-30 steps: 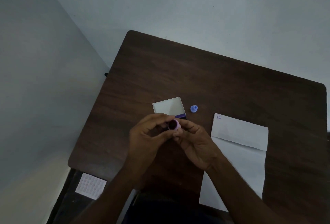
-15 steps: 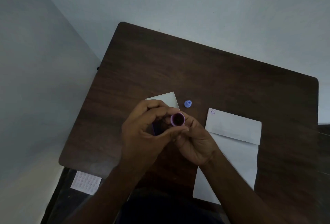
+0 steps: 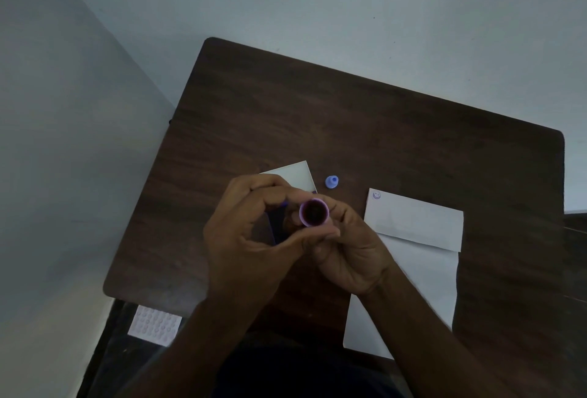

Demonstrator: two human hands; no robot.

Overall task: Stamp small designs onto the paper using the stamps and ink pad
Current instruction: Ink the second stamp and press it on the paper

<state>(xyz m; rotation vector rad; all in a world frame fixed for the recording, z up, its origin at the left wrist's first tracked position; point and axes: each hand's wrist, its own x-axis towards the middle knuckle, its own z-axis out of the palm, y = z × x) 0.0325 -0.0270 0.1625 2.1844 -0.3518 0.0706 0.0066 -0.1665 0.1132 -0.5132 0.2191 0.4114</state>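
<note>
Purple stamp (image 3: 313, 213) pinched by both hands, ink pad (image 3: 293, 177) mostly hidden

Bare forearms, unsleeved, ringless hands (image 3: 286, 238)

Dark brown wood-grain table (image 3: 397, 130), white folded paper (image 3: 413, 238) with a small purple smiley print (image 3: 376, 195) at its corner, lilac stamp (image 3: 313, 213) with a dark inked face, light blue cap (image 3: 331, 181), white box lid (image 3: 293, 175), pale grey walls (image 3: 286, 0)

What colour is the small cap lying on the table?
Blue; the cap shows in the head view, beyond the hands.
</note>
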